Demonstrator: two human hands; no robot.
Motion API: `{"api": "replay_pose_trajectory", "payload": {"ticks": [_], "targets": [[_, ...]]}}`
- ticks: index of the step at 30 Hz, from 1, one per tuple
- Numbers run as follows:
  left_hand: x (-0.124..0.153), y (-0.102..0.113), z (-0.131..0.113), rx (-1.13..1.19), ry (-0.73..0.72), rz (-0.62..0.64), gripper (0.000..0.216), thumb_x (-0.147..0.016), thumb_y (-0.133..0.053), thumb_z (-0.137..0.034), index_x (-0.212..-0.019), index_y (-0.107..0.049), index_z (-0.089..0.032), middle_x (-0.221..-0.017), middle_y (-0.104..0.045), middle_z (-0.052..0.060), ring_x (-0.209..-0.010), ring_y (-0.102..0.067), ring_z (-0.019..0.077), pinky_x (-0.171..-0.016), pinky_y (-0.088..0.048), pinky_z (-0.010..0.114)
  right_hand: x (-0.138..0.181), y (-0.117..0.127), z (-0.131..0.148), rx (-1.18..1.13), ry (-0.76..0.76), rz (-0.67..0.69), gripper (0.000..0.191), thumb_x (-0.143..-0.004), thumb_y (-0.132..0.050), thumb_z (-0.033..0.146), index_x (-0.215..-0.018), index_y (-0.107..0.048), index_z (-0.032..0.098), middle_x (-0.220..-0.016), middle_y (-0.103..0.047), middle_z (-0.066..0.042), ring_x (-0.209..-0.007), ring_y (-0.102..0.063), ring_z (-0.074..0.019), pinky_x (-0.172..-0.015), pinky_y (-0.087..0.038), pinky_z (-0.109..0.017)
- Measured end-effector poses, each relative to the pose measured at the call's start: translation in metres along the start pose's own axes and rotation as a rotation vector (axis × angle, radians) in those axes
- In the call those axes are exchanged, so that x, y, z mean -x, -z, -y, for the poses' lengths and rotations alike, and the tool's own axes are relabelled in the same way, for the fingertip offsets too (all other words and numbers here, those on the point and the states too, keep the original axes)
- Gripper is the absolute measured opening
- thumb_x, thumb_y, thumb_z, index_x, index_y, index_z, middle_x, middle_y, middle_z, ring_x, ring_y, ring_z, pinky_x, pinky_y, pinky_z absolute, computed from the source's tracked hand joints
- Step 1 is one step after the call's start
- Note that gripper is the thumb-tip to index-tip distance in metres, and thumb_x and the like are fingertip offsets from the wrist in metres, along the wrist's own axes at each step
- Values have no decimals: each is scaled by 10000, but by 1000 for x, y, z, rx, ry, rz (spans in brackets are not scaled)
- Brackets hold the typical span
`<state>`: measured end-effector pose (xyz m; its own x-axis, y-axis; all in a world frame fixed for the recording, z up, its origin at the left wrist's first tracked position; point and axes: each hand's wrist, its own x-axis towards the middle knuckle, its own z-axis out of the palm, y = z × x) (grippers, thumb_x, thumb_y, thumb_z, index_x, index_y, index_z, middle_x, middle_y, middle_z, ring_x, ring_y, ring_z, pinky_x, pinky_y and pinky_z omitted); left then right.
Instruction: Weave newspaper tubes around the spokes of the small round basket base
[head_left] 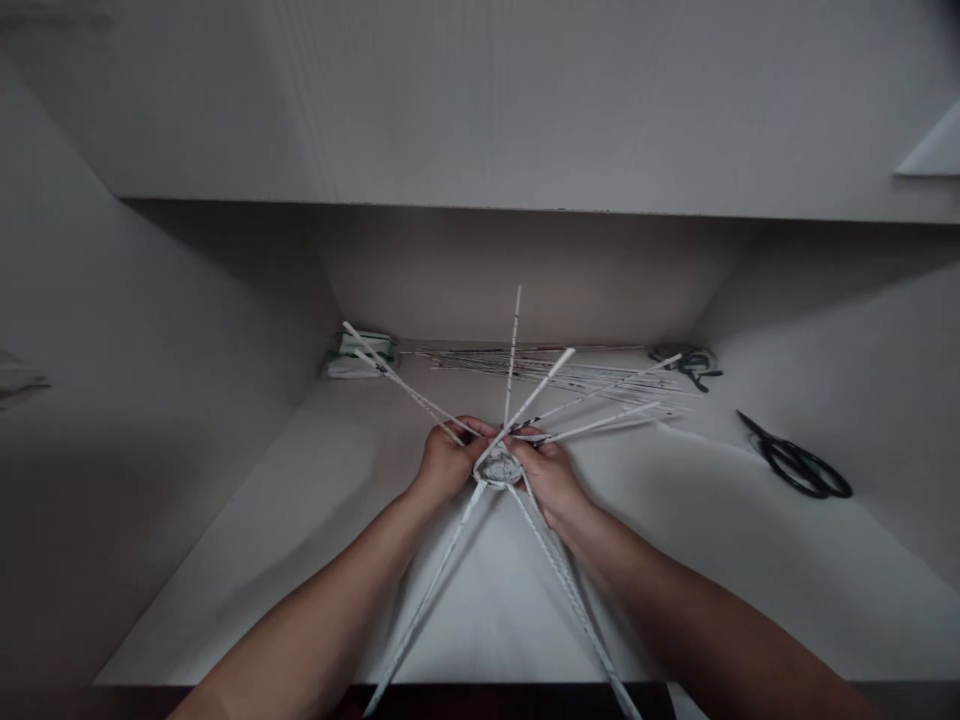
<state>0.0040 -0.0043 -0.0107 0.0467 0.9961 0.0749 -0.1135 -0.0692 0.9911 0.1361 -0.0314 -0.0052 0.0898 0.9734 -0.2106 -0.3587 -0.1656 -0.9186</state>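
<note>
Between my hands is a small round woven base [499, 466] of rolled paper tubes, with several long white tubes fanning out from it. My left hand [448, 455] grips its left rim, fingers curled behind it. On the other side my right hand [546, 470] pinches the right rim, thumb on top near where the tubes cross. One thick paper tube [541, 392] slants up to the right across the base. Two tubes run down toward me past the front edge. The fingertips behind the weave are partly hidden.
Loose paper tubes [570, 372] lie in a pile along the back. Black scissors [799, 460] rest at the right, with another dark-handled tool [690, 362] in the back right corner. A white and green packet [361, 355] sits at the back left. An overhanging panel [480, 120] and side walls enclose the surface.
</note>
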Motion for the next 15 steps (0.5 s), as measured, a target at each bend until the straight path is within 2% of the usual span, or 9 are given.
{"api": "replay_pose_trajectory", "payload": {"ticks": [4,8,12,15], "targets": [[0,2,-4,33,53,32,229,-593,-803,-251,-749,-698,-120,-675,-675,37,-582,-584,117,-577,-461,225,-3,0,-3,-32,55,22,286,-604,-777,332,-802,-659,162,-653,-677,1,-549,-595,-136,-541,-476,-258],[2,9,-20,247,281,157,394,-605,-786,-180,-986,-698,-136,-824,-701,53,-674,-638,133,-642,-517,248,-14,8,5,-53,78,9,279,-571,-791,319,-762,-677,151,-650,-698,-15,-553,-616,-149,-559,-483,-270],[2,16,-30,440,346,249,508,-602,-736,-44,-1090,-664,-163,-1048,-701,91,-874,-680,174,-801,-553,286,-30,26,21,68,-4,30,268,-561,-795,341,-707,-703,136,-624,-706,-40,-494,-594,-149,-469,-430,-255],[1,16,-25,405,351,255,443,-652,-744,-85,-1080,-663,-166,-1034,-702,92,-801,-685,156,-767,-568,285,-38,35,25,119,-76,135,276,-580,-796,352,-738,-727,137,-679,-727,-58,-545,-631,-161,-476,-439,-245]]}}
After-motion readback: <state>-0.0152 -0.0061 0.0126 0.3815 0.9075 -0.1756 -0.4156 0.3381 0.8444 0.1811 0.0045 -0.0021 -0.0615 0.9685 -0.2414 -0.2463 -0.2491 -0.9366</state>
